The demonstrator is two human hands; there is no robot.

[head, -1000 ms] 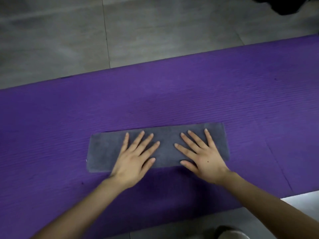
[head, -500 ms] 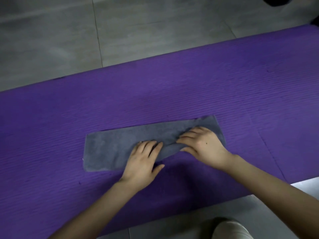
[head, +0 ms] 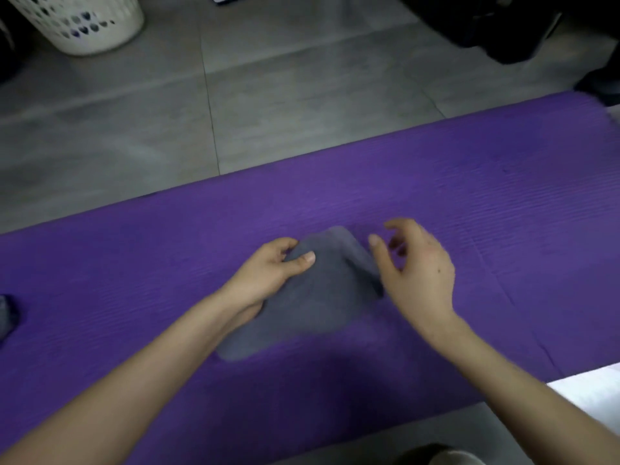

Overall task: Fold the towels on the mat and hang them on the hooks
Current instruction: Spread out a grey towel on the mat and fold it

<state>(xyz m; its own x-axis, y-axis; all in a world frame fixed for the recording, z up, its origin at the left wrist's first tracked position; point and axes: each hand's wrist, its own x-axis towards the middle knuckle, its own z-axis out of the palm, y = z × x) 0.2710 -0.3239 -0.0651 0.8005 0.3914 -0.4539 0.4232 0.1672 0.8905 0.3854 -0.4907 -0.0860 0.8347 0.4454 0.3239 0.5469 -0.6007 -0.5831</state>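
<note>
A grey towel hangs doubled over just above the purple mat, its fold at the top and its loose end drooping toward me. My left hand grips the towel at its upper left, thumb on the front and fingers curled behind. My right hand hovers beside the towel's right edge with fingers spread and loosely bent, holding nothing. No hooks are in view.
A white perforated laundry basket stands on the grey tiled floor at the far left. Another grey cloth lies at the mat's left edge. A white sheet lies at the lower right, dark objects at the top right.
The towel lay flat as a long strip under both palms; it has since been gathered in the middle and lifted, folded in half. My right hand has let go of it.
</note>
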